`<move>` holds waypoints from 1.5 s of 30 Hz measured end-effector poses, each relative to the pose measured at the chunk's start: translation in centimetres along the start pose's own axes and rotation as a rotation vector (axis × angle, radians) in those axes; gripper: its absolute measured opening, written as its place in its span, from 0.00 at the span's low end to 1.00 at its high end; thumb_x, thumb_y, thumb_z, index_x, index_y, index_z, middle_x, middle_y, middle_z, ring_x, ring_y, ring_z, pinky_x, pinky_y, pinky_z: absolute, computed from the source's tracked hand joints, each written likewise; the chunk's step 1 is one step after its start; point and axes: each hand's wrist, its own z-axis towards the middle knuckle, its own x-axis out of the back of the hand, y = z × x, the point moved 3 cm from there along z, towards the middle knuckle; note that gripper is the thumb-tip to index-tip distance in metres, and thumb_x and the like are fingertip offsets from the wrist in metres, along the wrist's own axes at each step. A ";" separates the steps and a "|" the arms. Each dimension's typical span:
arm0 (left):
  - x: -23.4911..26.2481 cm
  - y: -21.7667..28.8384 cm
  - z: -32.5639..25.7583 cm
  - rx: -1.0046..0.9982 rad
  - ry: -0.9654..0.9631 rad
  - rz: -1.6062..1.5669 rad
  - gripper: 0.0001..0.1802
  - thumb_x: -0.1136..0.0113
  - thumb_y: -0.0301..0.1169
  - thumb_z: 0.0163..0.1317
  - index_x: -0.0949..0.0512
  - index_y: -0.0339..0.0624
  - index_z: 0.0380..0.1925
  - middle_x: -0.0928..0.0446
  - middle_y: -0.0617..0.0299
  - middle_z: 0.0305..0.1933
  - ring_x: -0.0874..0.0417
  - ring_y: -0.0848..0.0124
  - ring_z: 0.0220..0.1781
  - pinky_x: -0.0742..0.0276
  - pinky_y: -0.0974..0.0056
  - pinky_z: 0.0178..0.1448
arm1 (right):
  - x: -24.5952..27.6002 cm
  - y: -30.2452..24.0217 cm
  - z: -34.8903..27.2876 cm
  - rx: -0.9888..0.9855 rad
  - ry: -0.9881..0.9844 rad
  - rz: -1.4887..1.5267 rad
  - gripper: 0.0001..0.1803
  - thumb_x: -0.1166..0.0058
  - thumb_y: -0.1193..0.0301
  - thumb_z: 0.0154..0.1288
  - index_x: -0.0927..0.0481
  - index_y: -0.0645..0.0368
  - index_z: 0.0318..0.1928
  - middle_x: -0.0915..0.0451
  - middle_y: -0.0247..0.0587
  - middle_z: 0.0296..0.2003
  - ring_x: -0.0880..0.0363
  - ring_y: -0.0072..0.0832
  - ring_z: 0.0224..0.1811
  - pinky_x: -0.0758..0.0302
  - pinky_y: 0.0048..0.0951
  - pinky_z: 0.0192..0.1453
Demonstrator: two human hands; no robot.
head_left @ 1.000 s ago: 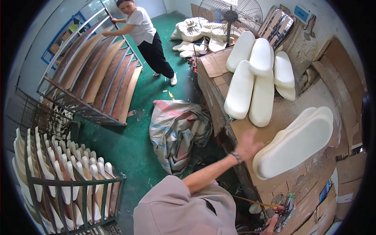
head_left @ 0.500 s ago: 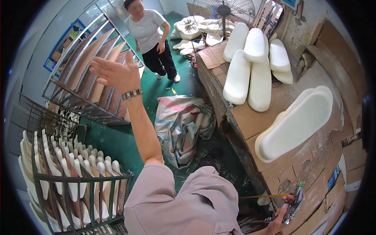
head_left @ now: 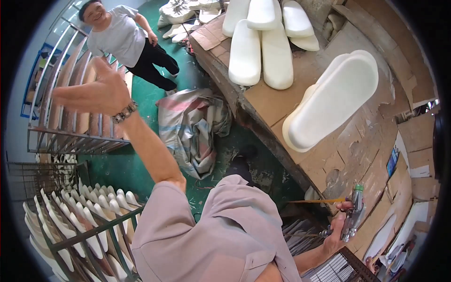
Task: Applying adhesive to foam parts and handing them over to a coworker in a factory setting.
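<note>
My left hand is raised in the air at the upper left, empty, its fingers stretched out and a bracelet round the wrist. Low on the right, my right hand grips a metal spray gun with a green top, held over the near end of the cardboard-covered workbench. A thin yellow-brown hose shows beside the gun. On the bench beyond it lies a stack of white shoe-sole-shaped foam pieces. Several more white soles are piled farther back.
A person in a white top stands at the far left. Behind my left hand is a metal rack with boards. Another rack, full of white soles, stands at the near left. A crumpled striped sack lies on the green floor.
My left hand has swung left and down, blurred by motion. The gun has risen slightly in view with my right hand. The whole view has shifted, and the person now stands closer.
</note>
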 end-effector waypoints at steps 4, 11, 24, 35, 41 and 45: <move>-5.9 12.4 -8.1 0.045 -0.711 -0.597 0.43 0.34 0.44 0.59 0.38 0.44 0.72 0.41 0.45 0.77 0.45 0.49 0.80 0.49 0.40 0.80 | -2.4 -1.7 1.4 -0.196 -0.024 -0.013 0.36 0.46 0.72 0.65 0.37 0.69 0.72 0.19 0.43 0.46 0.25 0.18 0.31 0.28 0.18 0.36; -10.4 17.5 -27.8 -0.018 -1.855 -1.001 0.34 0.36 0.44 0.61 0.30 0.44 0.67 0.25 0.47 0.65 0.25 0.52 0.67 0.30 0.50 0.71 | -8.6 -3.3 5.1 -0.328 -0.024 0.092 0.21 0.45 0.76 0.66 0.24 0.66 0.60 0.18 0.41 0.43 0.19 0.24 0.45 0.24 0.26 0.53; -17.1 19.1 -38.1 1.269 -1.715 -1.356 0.20 0.47 0.40 0.75 0.22 0.41 0.59 0.16 0.56 0.43 0.14 0.69 0.45 0.15 0.62 0.47 | -8.3 -4.7 2.9 -0.227 0.086 -0.003 0.34 0.50 0.79 0.65 0.39 0.75 0.72 0.19 0.49 0.46 0.20 0.34 0.47 0.24 0.37 0.59; -15.6 28.6 -27.9 1.538 -1.079 -1.733 0.23 0.37 0.41 0.70 0.27 0.35 0.56 0.20 0.60 0.45 0.18 0.73 0.41 0.17 0.64 0.45 | -3.5 -3.6 -0.7 -0.104 0.047 -0.106 0.33 0.48 0.76 0.67 0.36 0.74 0.71 0.20 0.46 0.42 0.23 0.29 0.44 0.26 0.32 0.55; -14.7 30.0 -28.2 1.683 -1.199 -1.729 0.15 0.41 0.31 0.71 0.28 0.39 0.53 0.20 0.61 0.46 0.18 0.71 0.40 0.19 0.63 0.47 | -2.1 -5.2 -1.9 -0.012 0.058 -0.268 0.31 0.41 0.77 0.67 0.32 0.70 0.69 0.19 0.42 0.39 0.21 0.25 0.40 0.22 0.27 0.46; -14.8 30.1 -27.0 1.675 -1.108 -1.849 0.17 0.40 0.32 0.71 0.29 0.37 0.55 0.19 0.59 0.48 0.15 0.70 0.44 0.15 0.63 0.47 | -3.4 -6.4 -1.5 0.075 -0.064 -0.338 0.30 0.40 0.78 0.66 0.31 0.69 0.68 0.17 0.44 0.39 0.19 0.26 0.40 0.21 0.26 0.46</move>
